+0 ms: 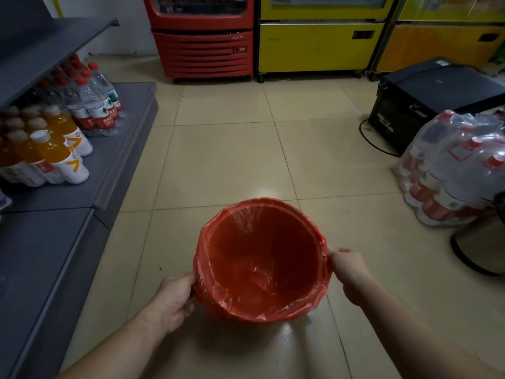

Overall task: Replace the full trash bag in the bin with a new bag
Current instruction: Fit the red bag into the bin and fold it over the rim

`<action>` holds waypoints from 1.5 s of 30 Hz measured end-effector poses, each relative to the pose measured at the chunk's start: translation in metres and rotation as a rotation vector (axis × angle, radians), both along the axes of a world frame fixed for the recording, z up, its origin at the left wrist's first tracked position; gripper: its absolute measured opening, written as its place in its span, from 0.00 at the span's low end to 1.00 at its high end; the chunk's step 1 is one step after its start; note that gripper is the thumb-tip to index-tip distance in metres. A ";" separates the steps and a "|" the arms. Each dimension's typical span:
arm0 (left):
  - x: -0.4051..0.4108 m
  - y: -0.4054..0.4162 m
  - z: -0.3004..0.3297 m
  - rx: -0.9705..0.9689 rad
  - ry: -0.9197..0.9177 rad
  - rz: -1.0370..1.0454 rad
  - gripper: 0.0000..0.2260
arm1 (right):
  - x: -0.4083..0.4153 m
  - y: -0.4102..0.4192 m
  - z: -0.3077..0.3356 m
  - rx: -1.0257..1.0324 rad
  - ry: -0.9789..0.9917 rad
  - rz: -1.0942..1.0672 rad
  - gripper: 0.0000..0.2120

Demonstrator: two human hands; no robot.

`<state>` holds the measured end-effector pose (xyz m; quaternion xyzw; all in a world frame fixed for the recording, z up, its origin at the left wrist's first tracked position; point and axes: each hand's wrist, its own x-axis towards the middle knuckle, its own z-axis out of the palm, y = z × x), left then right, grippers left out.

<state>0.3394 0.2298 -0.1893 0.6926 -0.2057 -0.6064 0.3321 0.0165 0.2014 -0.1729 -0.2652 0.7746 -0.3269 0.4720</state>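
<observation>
1. Since the bin [262, 258] already wears an empty red bag [257, 305], folded down over its rim all the way round, the task looks nearly finished; no full bag shows anywhere in view.
2. At the bin's left side, the left hand [175, 299] is closed on the folded-over plastic, fingers curled under the hanging edge.
3. At the bin's right side, the right hand [347, 265] pinches the bag's edge against the rim, thumb and fingertips together on the film.
4. What is left, by my judgement, is only tugging the overhang even and letting go; the near side bulges loosely, while the far side lies tighter on the rim.
5. Inside the bin, the liner reaches the bottom with a few creases and holds nothing.
6. Beyond the bin, the tiled floor [232, 154] lies open up to the red cooler [203, 50], so there is room to push or lift forward.
7. Left of the bin, a grey shelf [54, 255] edge runs near the left forearm, limiting sideways swing.
8. Right of the bin, a wrapped bottle pack [453, 170] and a round-based container [478, 247] stand near, with less clearance than ahead.
</observation>
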 end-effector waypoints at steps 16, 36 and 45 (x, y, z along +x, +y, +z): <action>0.011 -0.020 0.029 -0.224 -0.345 -0.026 0.12 | -0.004 -0.032 0.018 -0.204 0.125 0.126 0.13; 0.003 -0.036 0.016 0.021 -0.023 0.122 0.03 | 0.004 -0.056 0.016 -0.182 0.050 0.142 0.10; 0.006 -0.047 0.011 -0.038 -0.168 0.002 0.07 | 0.003 -0.062 0.017 -0.165 0.001 0.155 0.12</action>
